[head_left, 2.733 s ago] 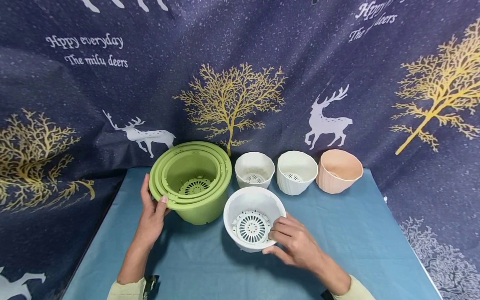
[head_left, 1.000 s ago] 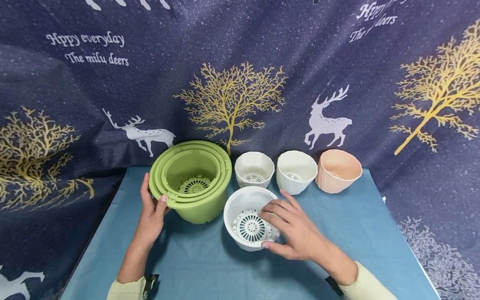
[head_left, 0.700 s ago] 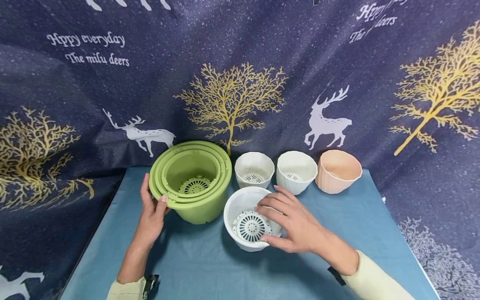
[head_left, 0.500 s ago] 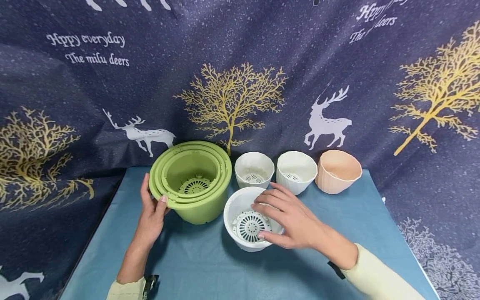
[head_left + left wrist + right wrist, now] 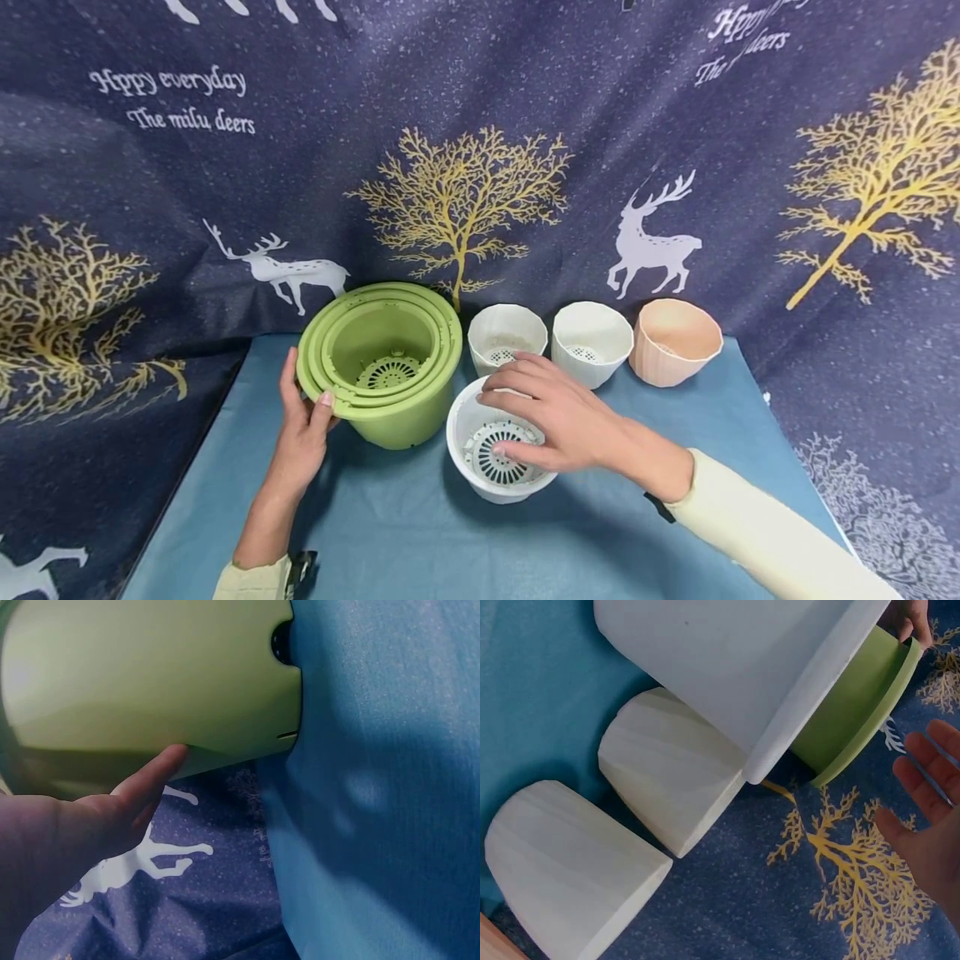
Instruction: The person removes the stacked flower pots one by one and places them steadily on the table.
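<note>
Nested green flowerpots [image 5: 405,423] stand at the left of the table, slots showing in the innermost one's floor. My left hand [image 5: 302,437] holds the stack at its left side, thumb at the rim and fingers along the outer wall. In the left wrist view a finger lies against the green wall. Right of the stack is a white flowerpot [image 5: 467,467] with a slotted base. Over its right side hovers my right hand [image 5: 558,417], fingers spread and nothing gripped. From the right wrist, that hand appears above the white pot's rim.
Behind, a greyish-white fluted pot [image 5: 486,333], a cream-white one [image 5: 592,329] and a peach one [image 5: 675,350] stand in a row. A dark blue cloth [image 5: 495,83] printed with deer and trees hangs behind the blue-covered table [image 5: 390,533].
My right hand has let go of the white pot's right rim, opened, and moved up and left over its mouth. My left hand and the pots stay in place.
</note>
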The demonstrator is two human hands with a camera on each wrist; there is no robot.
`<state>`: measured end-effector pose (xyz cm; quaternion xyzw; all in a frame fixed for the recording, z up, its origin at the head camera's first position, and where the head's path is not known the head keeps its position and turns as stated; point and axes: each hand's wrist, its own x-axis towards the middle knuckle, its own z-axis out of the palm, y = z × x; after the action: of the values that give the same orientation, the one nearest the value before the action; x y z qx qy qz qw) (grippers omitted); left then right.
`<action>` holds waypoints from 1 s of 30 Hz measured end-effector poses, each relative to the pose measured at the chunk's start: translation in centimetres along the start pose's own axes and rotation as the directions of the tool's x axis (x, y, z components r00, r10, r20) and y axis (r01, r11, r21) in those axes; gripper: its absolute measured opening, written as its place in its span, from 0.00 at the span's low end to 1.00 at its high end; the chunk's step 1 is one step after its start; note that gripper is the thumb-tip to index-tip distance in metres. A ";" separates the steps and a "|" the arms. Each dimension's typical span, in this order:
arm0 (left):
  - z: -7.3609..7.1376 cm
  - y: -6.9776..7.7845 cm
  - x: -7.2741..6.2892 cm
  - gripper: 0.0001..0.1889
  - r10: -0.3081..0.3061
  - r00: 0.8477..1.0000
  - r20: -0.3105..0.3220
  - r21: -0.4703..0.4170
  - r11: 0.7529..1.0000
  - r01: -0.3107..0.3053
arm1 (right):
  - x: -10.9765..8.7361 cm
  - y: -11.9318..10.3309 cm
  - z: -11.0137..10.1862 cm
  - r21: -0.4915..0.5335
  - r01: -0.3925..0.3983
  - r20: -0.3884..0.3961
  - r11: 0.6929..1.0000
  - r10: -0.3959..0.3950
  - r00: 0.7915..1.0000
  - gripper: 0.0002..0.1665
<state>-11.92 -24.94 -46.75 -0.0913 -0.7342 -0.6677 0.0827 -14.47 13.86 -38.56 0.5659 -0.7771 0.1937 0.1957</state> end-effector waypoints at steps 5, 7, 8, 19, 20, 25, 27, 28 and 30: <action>0.0 0.0 0.0 0.40 0.001 1.000 -0.002 -0.005 1.000 -0.001 | 1.1 0.8 0.0 0.029 -0.004 0.009 1.000 0.004 1.000 0.30; 0.0 -0.1 0.0 0.40 0.001 1.000 -0.002 -0.010 1.000 -0.001 | 1.4 1.0 0.1 0.032 -0.003 0.012 0.999 0.002 1.000 0.29; 0.1 -0.1 0.0 0.40 0.000 1.000 -0.003 -0.010 1.000 0.000 | 1.6 1.1 0.1 0.033 0.000 0.016 0.999 0.000 1.000 0.29; 0.0 0.0 0.2 0.40 -0.010 1.000 -0.012 0.021 1.000 0.011 | 4.3 2.0 0.7 0.031 0.036 0.076 0.999 -0.038 0.996 0.26; 0.0 0.0 0.1 0.40 -0.013 1.000 -0.013 0.030 0.999 0.013 | 4.5 2.1 0.8 0.033 0.043 0.078 0.999 -0.046 0.996 0.26; -0.1 0.1 0.0 0.40 -0.024 1.000 -0.017 0.059 0.998 0.025 | 5.7 2.6 1.2 0.041 0.066 0.093 0.997 -0.069 0.993 0.26; 0.0 0.1 -0.1 0.40 -0.027 0.999 -0.017 0.060 0.998 0.028 | 6.1 2.7 1.4 0.043 0.062 0.108 0.997 -0.067 0.992 0.26; 0.0 0.1 -0.1 0.40 -0.028 0.999 -0.016 0.058 0.998 0.029 | 6.2 2.8 1.5 0.045 0.057 0.117 0.997 -0.062 0.991 0.26; 0.0 0.1 -0.1 0.40 -0.028 1.000 -0.013 0.051 0.998 0.029 | 6.6 3.0 1.7 0.044 0.042 0.143 0.998 -0.048 0.989 0.26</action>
<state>-11.81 -24.98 -46.65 -0.0744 -0.7518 -0.6503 0.0801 -19.34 8.49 -36.78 0.5998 -0.7721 0.1635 0.1319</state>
